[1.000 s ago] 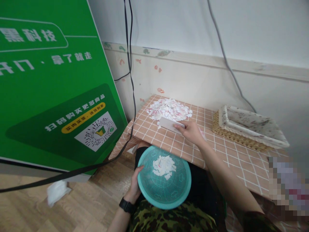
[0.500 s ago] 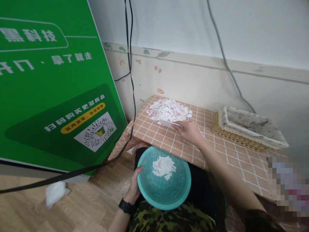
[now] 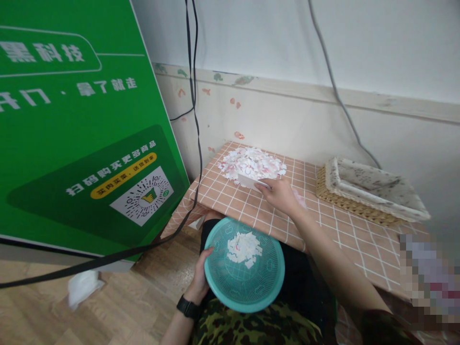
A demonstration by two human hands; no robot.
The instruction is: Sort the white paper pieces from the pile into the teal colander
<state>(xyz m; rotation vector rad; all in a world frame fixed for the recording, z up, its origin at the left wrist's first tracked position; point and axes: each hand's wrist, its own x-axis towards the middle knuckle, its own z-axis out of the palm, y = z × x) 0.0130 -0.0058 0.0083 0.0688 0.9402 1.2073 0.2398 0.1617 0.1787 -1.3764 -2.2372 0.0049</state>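
My left hand (image 3: 204, 268) grips the left rim of a teal plastic colander (image 3: 247, 294) that rests on my lap, most of its fingers hidden under the basket. A small heap of torn white paper scraps (image 3: 245, 248) lies inside it. Over the table, my right hand (image 3: 278, 193) is closed on a flat white card (image 3: 247, 181), held on edge. The card stands at the front side of a larger pile of torn paper scraps (image 3: 253, 162), white with some pink. More pinkish scraps (image 3: 299, 197) lie just right of my hand.
A checked cloth covers the table (image 3: 237, 201). At its right stands a cloth-lined wicker basket (image 3: 359, 206). On the left is a green cabinet (image 3: 72, 158) with a black cable (image 3: 196, 158) hanging before it. A white bag (image 3: 83, 287) lies on the floor.
My right hand has shifted slightly left, and the card has tipped so more of its face shows. The colander and my left hand stay put.
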